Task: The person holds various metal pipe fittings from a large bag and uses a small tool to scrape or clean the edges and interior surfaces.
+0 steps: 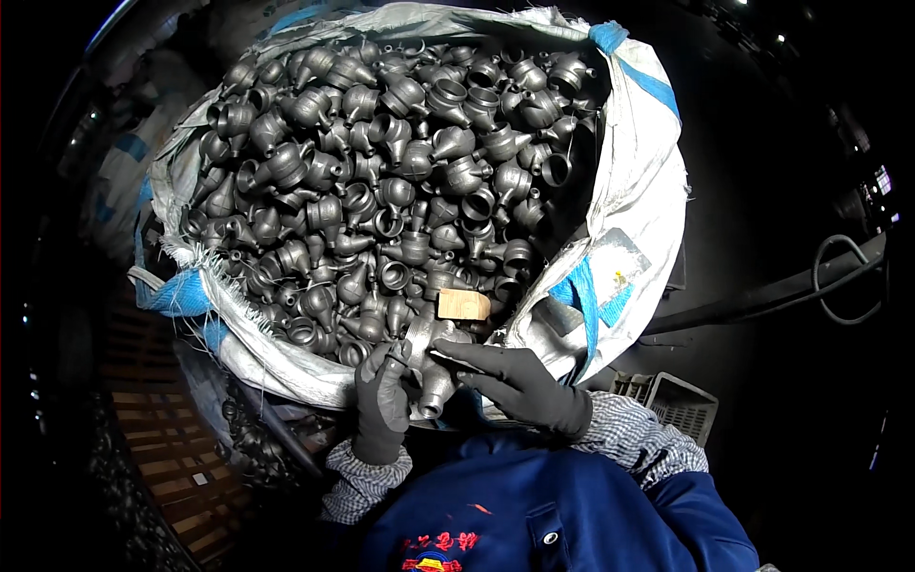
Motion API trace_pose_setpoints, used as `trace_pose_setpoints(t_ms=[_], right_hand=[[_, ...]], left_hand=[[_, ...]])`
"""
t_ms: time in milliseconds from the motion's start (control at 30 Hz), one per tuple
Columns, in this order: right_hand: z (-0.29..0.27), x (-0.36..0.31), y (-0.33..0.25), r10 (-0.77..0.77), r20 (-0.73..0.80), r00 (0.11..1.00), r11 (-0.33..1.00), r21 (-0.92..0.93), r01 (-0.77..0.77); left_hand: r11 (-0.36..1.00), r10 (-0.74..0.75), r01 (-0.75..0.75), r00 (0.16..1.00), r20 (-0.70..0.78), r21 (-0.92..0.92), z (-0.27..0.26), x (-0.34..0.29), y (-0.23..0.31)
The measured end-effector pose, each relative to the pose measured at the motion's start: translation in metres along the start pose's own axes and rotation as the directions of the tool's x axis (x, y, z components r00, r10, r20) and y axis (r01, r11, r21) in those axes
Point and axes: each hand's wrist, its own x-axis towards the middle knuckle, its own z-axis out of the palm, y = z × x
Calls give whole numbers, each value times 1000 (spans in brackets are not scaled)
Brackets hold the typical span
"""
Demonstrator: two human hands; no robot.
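Observation:
A dark grey metal casting (438,386), with a rounded body and a short spout pointing toward me, is held at the near edge of a big white sack. My left hand (383,396), in a grey glove, is closed on its left side. From the right, my gloved right hand (519,381) reaches across to the casting, fingers together. A thin pale sliver shows along these fingers; I cannot make out what it is. Just beyond the casting, a small light wooden block (463,304) rests on the heap of similar metal castings (400,191).
The white woven sack (648,181) with blue straps surrounds the heap. A grey plastic crate (681,405) stands at the lower right, near a dark bar (762,296) with a wire loop. Wooden slats (167,419) lie at the lower left. Surroundings are dark.

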Motion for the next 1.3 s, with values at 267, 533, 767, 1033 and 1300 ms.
trace_pose_setpoints(t_ms=[267, 533, 767, 1033, 1300], right_hand=[[-21, -5, -5, 1, -80, 997, 1000, 25, 1], [-47, -7, 21, 375, -277, 885, 919, 234, -317], [-65, -6, 81, 60, -183, 981, 991, 128, -37], [-79, 8, 60, 549, -141, 824, 675, 655, -339], [-102, 9, 66, 579, -190, 793, 721, 572, -390]], left_hand=[[974, -65, 70, 997, 30, -214, 9, -1, -3], [933, -109, 90, 993, -35, -348, 32, 6, -7], [847, -85, 233, 947, 309, -479, 36, 22, -51], [880, -340, 426, 872, 352, -207, 72, 30, -28], [900, -297, 362, 917, 267, -243, 95, 37, -40]])
